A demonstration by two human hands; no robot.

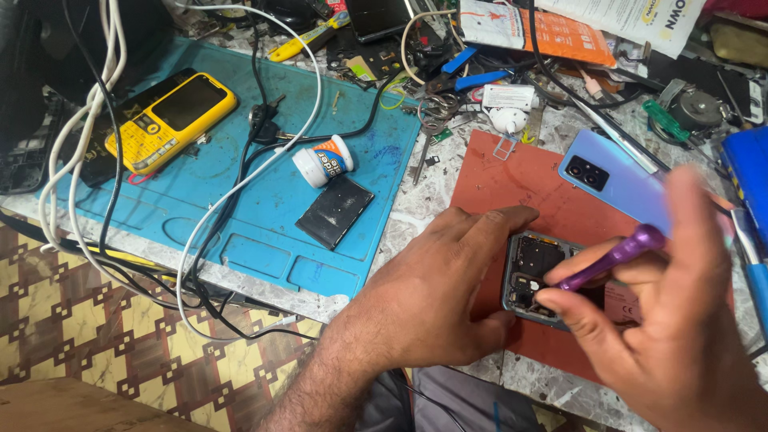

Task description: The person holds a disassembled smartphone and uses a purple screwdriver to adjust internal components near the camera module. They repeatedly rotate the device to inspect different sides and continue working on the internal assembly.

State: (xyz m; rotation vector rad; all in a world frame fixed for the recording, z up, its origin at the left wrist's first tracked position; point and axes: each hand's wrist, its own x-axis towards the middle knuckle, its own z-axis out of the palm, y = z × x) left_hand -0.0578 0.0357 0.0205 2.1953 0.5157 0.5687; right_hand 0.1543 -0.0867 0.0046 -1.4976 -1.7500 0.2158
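Opened phone (538,272), with its back cover off and the inner parts showing, lies on a red mat (512,180) at the right side of the workbench (416,204). It sits between the two hands, near the front edge of the bench.

Going by size, the blue work mat (240,200) covers the left part of the bench. On it lie a yellow meter (170,120), a flat black battery (334,210) and a small white jar (322,160) on its side, with white and black cables (240,184) crossing over them. On the red mat, just behind the opened phone, lies a light blue back cover (612,180) with camera holes.

The left hand (436,296) rests on the red mat, touching the left edge of the phone; the thumb reaches over its top and the fingers curl at its lower side, so it steadies the phone. The right hand (668,320) is over the right side of the phone, closed around a purple screwdriver (612,258), pinched by thumb and fingers. The tip of the tool points down into the upper left part of the phone, near the camera area.
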